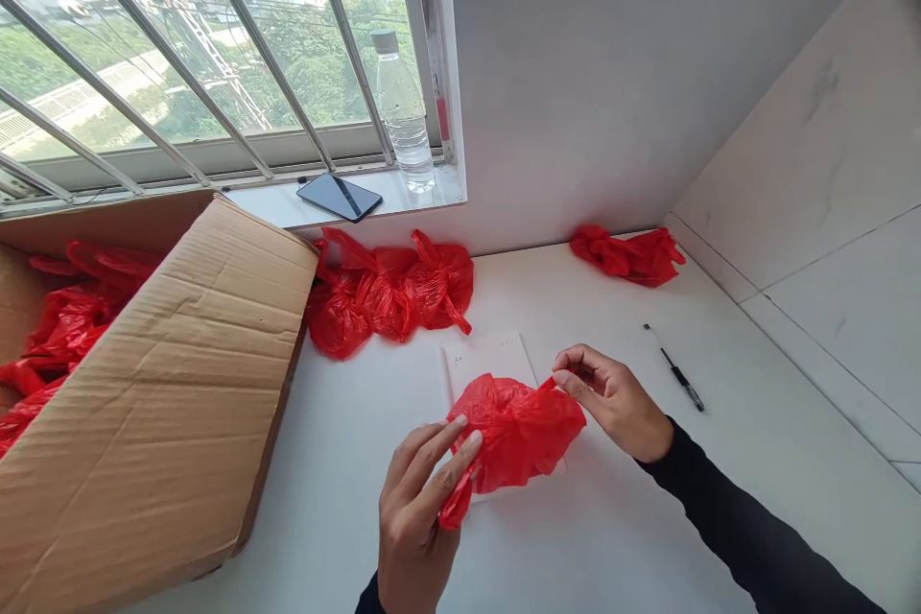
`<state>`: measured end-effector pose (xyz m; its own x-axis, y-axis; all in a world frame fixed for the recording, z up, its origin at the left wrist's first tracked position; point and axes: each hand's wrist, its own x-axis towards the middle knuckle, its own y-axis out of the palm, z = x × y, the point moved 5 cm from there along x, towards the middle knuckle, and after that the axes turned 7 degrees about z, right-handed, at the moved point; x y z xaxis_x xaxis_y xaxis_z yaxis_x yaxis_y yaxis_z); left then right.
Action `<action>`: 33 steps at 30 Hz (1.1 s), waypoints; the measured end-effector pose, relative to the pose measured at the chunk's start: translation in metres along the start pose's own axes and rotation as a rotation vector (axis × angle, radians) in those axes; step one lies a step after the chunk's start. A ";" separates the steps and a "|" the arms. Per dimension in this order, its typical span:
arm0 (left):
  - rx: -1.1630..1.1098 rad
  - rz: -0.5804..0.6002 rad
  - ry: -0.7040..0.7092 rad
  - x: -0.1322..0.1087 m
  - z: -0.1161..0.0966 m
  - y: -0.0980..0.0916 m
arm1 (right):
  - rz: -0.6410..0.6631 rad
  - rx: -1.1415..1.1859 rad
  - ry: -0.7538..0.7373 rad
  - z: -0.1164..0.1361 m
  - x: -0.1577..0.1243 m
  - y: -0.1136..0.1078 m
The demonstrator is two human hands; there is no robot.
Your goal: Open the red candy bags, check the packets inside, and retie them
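A crumpled red plastic bag [514,432] is stretched between both hands above a white notebook [493,360], hiding most of its page. My right hand [611,398] pinches a twisted end of the bag between thumb and fingertips. At the bag's other end, my left hand [424,499] grips it, fingers lying along its side and a loose part of the bag hanging by the thumb. What the bag holds, if anything, cannot be made out.
An open cardboard box [179,384] with red bags inside stands at left. Tied red bags [389,293] line the wall; another red bundle [627,255] lies at back right, near a black pen [676,369]. A phone [340,197] and water bottle [404,115] occupy the windowsill.
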<state>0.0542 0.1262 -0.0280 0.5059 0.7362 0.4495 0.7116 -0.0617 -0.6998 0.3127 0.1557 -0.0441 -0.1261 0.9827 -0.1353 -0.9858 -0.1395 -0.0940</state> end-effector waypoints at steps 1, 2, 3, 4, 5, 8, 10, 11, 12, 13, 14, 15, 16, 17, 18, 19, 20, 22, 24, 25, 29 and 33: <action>0.013 -0.002 -0.028 -0.004 0.005 0.000 | -0.032 0.027 0.025 -0.011 -0.001 -0.006; 0.016 -0.002 -0.055 -0.007 0.009 0.000 | -0.060 0.062 0.048 -0.019 -0.003 -0.011; 0.011 0.006 -0.090 -0.008 0.012 0.001 | -0.080 0.104 0.067 -0.026 -0.004 -0.013; 0.003 0.026 -0.129 -0.008 0.014 0.004 | -0.087 0.147 0.082 -0.030 -0.005 -0.014; -0.004 0.059 -0.168 -0.005 0.014 0.008 | -0.078 0.189 0.096 -0.032 -0.006 -0.012; 0.029 0.166 -0.221 0.005 0.009 0.026 | 0.009 0.216 0.101 -0.027 -0.008 0.005; 0.106 0.209 -0.175 0.011 0.002 0.042 | -0.003 0.058 0.010 -0.018 -0.010 0.015; 0.152 0.223 -0.146 0.012 0.000 0.049 | -0.040 -0.061 -0.066 -0.014 -0.011 0.019; 0.196 0.236 -0.121 0.013 -0.001 0.057 | -0.083 -0.186 -0.154 -0.011 -0.014 0.023; 0.239 0.252 -0.103 0.012 -0.001 0.065 | -0.109 -0.302 -0.240 -0.010 -0.016 0.028; 0.280 0.264 -0.085 0.011 -0.001 0.072 | -0.109 -0.403 -0.318 -0.013 -0.018 0.034; 0.322 0.274 -0.068 0.009 0.000 0.079 | -0.088 -0.490 -0.382 -0.019 -0.020 0.040; 0.364 0.286 -0.055 0.007 0.001 0.085 | -0.060 -0.570 -0.431 -0.027 -0.022 0.047; 0.405 0.300 -0.048 0.004 0.003 0.091 | -0.038 -0.646 -0.465 -0.036 -0.023 0.053; 0.446 0.316 -0.050 0.002 0.005 0.096 | -0.030 -0.716 -0.483 -0.046 -0.024 0.057; 0.485 0.334 -0.057 -0.001 0.007 0.101 | -0.032 -0.776 -0.490 -0.056 -0.024 0.061; 0.521 0.356 -0.067 -0.003 0.009 0.105 | -0.046 -0.825 -0.489 -0.064 -0.025 0.063; 0.579 0.394 -0.087 -0.007 0.012 0.111 | -0.079 -0.886 -0.474 -0.078 -0.025 0.067; 0.617 0.411 -0.091 -0.008 0.013 0.115 | -0.104 -0.909 -0.449 -0.087 -0.025 0.070; 0.627 0.411 -0.091 -0.008 0.013 0.115 | -0.111 -0.912 -0.436 -0.090 -0.024 0.071; 0.620 0.398 -0.080 -0.008 0.014 0.116 | -0.095 -0.881 -0.403 -0.098 -0.021 0.073; 0.508 0.397 -0.122 -0.009 0.009 0.109 | -0.105 -0.689 -0.429 -0.079 -0.026 0.063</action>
<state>0.1231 0.1193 -0.1135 0.6021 0.7963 0.0575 0.1479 -0.0405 -0.9882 0.2626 0.1118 -0.1243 -0.2062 0.9363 0.2842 -0.7226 0.0501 -0.6894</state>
